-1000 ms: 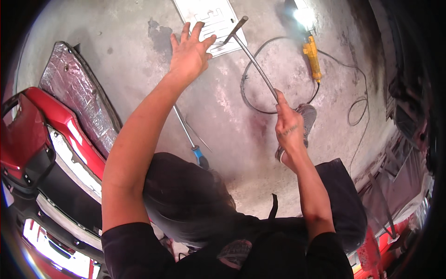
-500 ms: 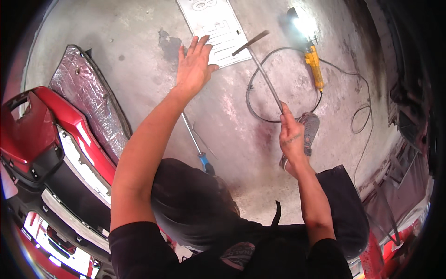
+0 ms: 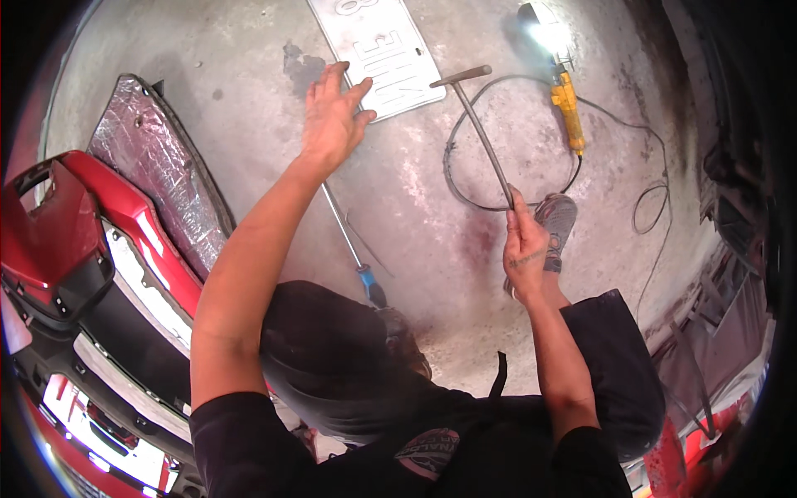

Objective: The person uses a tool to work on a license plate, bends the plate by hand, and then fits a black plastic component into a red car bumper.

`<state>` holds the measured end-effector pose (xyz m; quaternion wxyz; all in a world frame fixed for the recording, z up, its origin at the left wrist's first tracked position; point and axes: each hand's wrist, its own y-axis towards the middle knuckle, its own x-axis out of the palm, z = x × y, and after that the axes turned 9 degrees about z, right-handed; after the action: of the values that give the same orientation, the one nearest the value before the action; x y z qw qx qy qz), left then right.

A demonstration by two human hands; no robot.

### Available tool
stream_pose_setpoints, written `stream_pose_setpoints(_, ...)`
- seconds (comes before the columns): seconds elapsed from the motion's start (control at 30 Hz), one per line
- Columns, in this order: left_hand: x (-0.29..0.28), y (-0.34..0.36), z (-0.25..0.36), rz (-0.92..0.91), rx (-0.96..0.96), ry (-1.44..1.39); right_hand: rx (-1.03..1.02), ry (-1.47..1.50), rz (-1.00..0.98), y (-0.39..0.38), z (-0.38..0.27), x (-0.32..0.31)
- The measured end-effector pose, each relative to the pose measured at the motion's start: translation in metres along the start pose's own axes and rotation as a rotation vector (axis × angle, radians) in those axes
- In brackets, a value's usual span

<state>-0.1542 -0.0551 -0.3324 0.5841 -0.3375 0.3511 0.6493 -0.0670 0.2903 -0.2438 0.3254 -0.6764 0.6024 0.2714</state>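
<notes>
The right hand (image 3: 525, 253) is gripping the lower end of a long metal T-shaped wrench (image 3: 481, 129), fingers closed around its shaft; the wrench is reaching up over the concrete floor (image 3: 249, 50). The left hand (image 3: 330, 120) is stretching out with fingers spread apart, holding nothing, just beside a pale rectangular plate (image 3: 383, 51). A blue-handled screwdriver (image 3: 353, 249) is lying under the arm. A yellow lamp (image 3: 563, 91) with its cable is shining nearby. Red car body parts (image 3: 75, 232) are lying at the left.
</notes>
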Motion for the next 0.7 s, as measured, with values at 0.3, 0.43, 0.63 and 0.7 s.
stream_pose_setpoints(0.3, -0.002, 0.008, 0.010, 0.000, -0.009, 0.161, -0.097, -0.085, -0.072, 0.006, 0.005, 0.010)
stream_pose_setpoints(0.43, -0.002, 0.007, 0.023, -0.058, -0.056, 0.180, -0.102, -0.108, -0.070, 0.003, 0.017, 0.018)
stream_pose_setpoints(0.63, -0.004, 0.008, 0.017, -0.125, -0.077, 0.143, 0.382, 0.535, -0.025, 0.022, 0.003, 0.044)
stream_pose_setpoints(0.7, -0.006, 0.008, 0.021, -0.126, -0.062, 0.118, 0.328, 0.609, 0.054, 0.050, -0.003, 0.065)
